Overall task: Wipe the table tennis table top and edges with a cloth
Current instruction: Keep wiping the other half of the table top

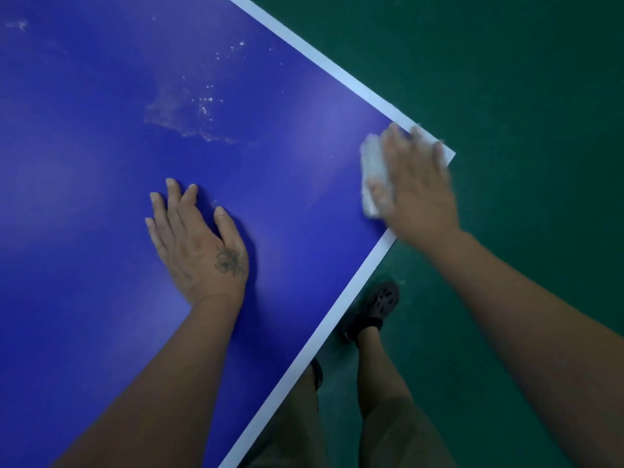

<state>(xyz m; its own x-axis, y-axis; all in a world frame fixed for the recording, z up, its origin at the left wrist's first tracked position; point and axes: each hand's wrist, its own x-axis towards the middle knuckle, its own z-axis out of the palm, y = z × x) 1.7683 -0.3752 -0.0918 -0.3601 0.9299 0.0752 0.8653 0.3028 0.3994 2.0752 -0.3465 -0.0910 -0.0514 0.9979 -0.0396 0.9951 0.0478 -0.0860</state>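
The blue table tennis table [101,130] fills the left of the head view, with white border lines [337,69] meeting at a corner on the right. A white cloth [373,170] lies at that corner under my right hand [418,187], which presses flat on it and looks blurred. My left hand [199,241] rests flat on the blue top nearer the middle, fingers spread, holding nothing. A whitish wet or dusty smear [189,113] with small specks marks the top farther away.
Dark green floor [506,79] surrounds the table corner. My leg and foot in a dark perforated shoe [378,305] stand on the floor beside the near table edge [337,319].
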